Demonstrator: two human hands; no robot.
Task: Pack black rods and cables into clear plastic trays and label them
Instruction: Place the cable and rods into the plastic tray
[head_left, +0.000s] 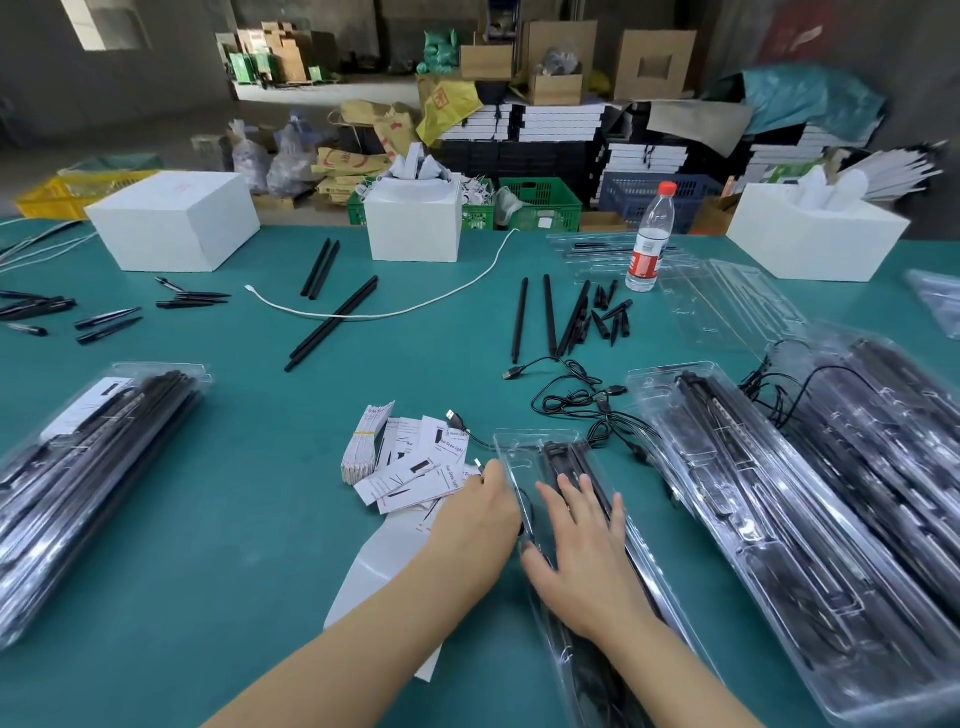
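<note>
A big green table (218, 519) sits in a room full of cardboard boxes (654, 62). The right hand (584, 556) lies spread flat on a clear plastic tray (519, 457) of black rods (571, 462) at 6 o'clock. The left hand (480, 512) touches the paper labels (410, 467), maybe pinching one. Loose rods (519, 317) lie at 12 o'clock.

Label cards (415, 462) lie mid-desk, just left of the near tray (566, 519). Loose rods (550, 317) sit behind it. Filled trays (779, 519) are stacked to its right.
</note>
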